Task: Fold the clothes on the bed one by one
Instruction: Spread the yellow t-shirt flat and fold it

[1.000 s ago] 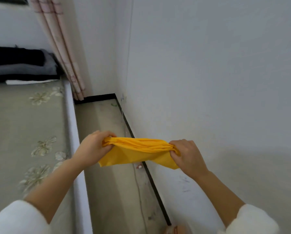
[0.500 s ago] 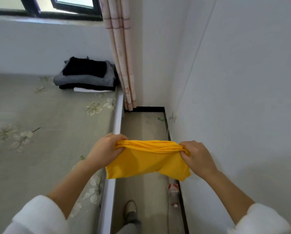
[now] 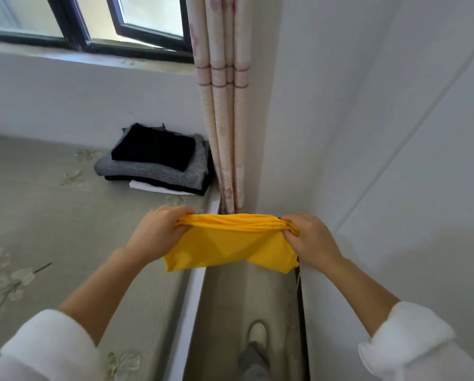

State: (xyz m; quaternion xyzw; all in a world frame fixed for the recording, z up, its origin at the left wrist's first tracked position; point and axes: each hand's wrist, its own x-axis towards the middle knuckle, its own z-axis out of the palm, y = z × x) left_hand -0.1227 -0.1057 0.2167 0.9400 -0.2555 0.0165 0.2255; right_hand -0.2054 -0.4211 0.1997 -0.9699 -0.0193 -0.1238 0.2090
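Since the earlier frames the view has turned toward the bed (image 3: 51, 215), so the stack (image 3: 159, 160) of folded clothes and the window (image 3: 93, 23) show more fully, and the yellow cloth (image 3: 230, 243) is now over the bed's right edge. The left hand (image 3: 159, 232) grasps the bunched top edge of the cloth at its left end and the right hand (image 3: 310, 240) grasps the right end, fingers curled round it, so the cloth is stretched in the air between them and hangs down. The stack lies at the far right corner of the bed, just beside the curtain (image 3: 224, 119).
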